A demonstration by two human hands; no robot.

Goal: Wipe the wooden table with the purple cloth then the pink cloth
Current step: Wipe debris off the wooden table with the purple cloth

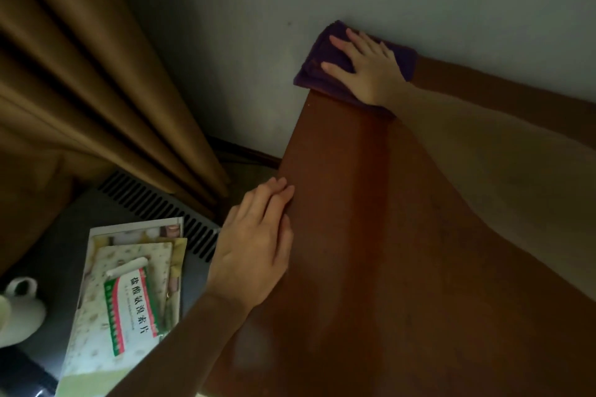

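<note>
Right hand (371,69) flat on purple cloth (317,66) at wooden table (371,235) corner, left hand (254,248) on edge

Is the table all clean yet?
Not yet. The right hand presses the purple cloth flat on the wooden table's far corner by the wall. The left hand rests on the table's edge. No pink cloth is in view, so that wipe remains.

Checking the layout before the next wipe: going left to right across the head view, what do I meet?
White cup → green-and-red box on papers → left hand on the wooden table edge → right hand flat on the purple cloth.
</note>
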